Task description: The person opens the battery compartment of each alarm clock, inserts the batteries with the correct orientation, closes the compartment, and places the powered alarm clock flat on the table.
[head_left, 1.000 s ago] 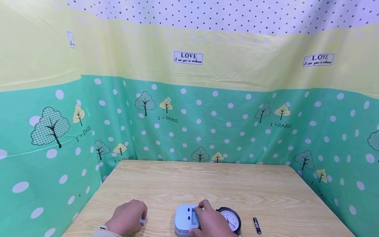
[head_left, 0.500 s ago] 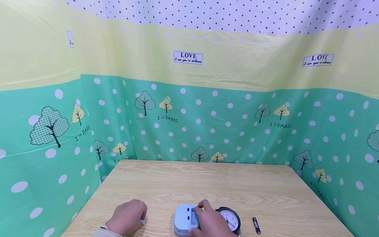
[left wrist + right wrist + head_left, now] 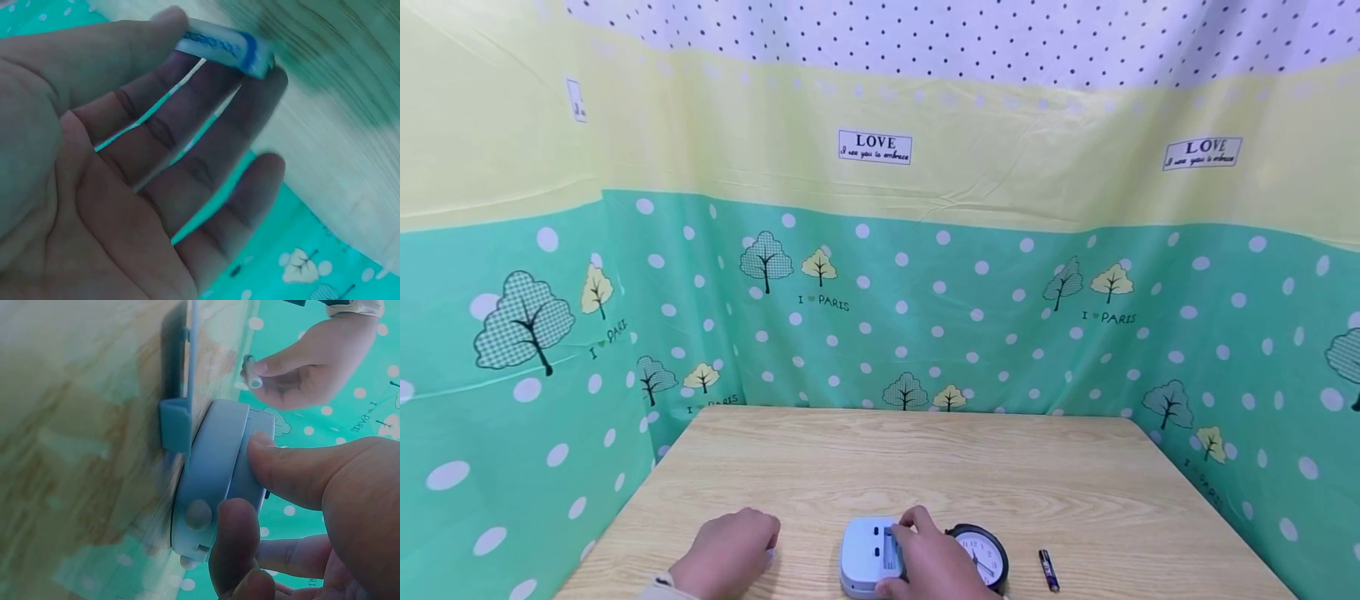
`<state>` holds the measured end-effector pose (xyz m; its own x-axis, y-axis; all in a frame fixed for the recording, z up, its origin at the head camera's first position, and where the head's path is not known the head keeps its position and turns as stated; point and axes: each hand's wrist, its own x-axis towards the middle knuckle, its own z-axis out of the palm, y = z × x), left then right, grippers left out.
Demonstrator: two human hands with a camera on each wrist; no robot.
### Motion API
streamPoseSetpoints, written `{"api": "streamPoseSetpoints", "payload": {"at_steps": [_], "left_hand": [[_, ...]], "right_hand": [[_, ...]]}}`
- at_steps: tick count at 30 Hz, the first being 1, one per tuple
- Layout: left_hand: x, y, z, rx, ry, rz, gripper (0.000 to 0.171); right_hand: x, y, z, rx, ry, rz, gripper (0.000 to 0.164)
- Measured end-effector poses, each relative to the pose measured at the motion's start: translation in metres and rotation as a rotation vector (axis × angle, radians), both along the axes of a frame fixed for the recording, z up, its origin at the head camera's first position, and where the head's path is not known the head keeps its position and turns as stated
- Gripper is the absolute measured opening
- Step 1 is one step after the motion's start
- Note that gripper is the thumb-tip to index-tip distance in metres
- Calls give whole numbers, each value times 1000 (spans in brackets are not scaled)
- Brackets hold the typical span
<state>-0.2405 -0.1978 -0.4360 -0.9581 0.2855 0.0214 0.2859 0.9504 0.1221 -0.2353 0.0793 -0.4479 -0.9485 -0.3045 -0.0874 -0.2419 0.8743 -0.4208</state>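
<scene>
**Early stage, by the look of it**

Patterned cloth (image 3: 850, 342), yellow over green, hung along far, left and right sides. Wooden table (image 3: 925, 458) in front of it, items all toward the near side.

Right hand (image 3: 936, 560): narrow, thumb and fingers gripping the right side of a blue device (image 3: 861, 554). Left hand (image 3: 726, 552): well to the left, thumb and fingertips pinching a pale battery (image 3: 219, 47), apart from the device.

Blue device: near side, about mid-table, battery compartment (image 3: 891, 552) facing up. Uncovering looks done; slots appear unfilled, though fingers hide part. Round clock (image 3: 988, 554): just right, face up, partly behind the right hand.

Dark battery (image 3: 1048, 571): loose on the table, right of the clock. Both batteries outside the compartment, so that part seems left to do
</scene>
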Motion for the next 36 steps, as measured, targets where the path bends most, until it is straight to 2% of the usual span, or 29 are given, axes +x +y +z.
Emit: {"api": "streamPoseSetpoints", "payload": {"at_steps": [5,13,23,36], "left_hand": [[8,15,7,21,-25,-94,15],[14,40,12,-31,58,-212,10],[19,67,16,9,54,-250,18],[10,77,14,31,168,-338,14]], "right_hand": [[-1,0,0,5,3,1,78],[0,1,-2,4,5,13,78],[-1,1,-1,6,8,15,78],[-1,2,-3,-2,14,17,78]]}}
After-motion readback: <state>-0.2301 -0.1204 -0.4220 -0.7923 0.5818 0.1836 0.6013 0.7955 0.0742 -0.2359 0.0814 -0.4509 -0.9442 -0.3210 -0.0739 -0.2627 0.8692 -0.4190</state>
